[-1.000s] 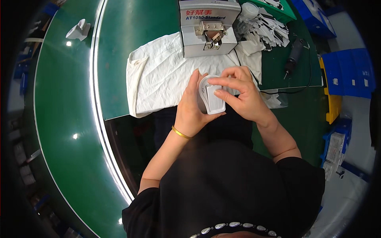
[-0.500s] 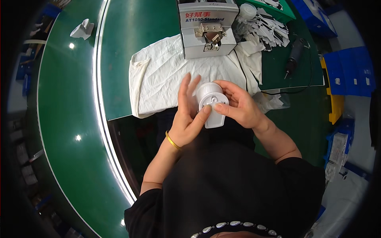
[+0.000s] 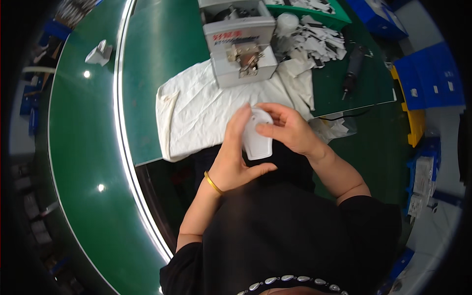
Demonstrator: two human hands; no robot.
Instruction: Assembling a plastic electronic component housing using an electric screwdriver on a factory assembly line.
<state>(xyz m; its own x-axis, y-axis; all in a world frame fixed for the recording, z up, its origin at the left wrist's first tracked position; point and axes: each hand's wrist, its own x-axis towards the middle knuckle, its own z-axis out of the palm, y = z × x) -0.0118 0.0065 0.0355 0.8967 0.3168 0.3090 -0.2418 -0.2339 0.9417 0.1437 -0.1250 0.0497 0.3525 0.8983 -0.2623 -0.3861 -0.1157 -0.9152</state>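
Observation:
A white plastic part (image 3: 259,140), rounded at the top and narrowing to a flat tongue, hangs just off the near edge of the white cloth. My right hand (image 3: 288,130) is closed on its upper right side, thumb on the face and fingers behind. Along the part's left edge lie the slightly blurred fingers of my left hand (image 3: 236,150); its thumb stretches out below, away from the part. Whatever sits behind the flat face is hidden.
A grey benchtop machine (image 3: 241,64) stands on the white cloth (image 3: 194,108). Black and white strips (image 3: 322,42), a lidded jar (image 3: 287,23) and a corded screwdriver (image 3: 353,71) are at far right. Another white part (image 3: 100,53) rests on the green belt (image 3: 83,147) at left.
The white part has turned, hiding its round cup and showing a flat face. My left thumb has come off it and spread downward. The view has shifted slightly.

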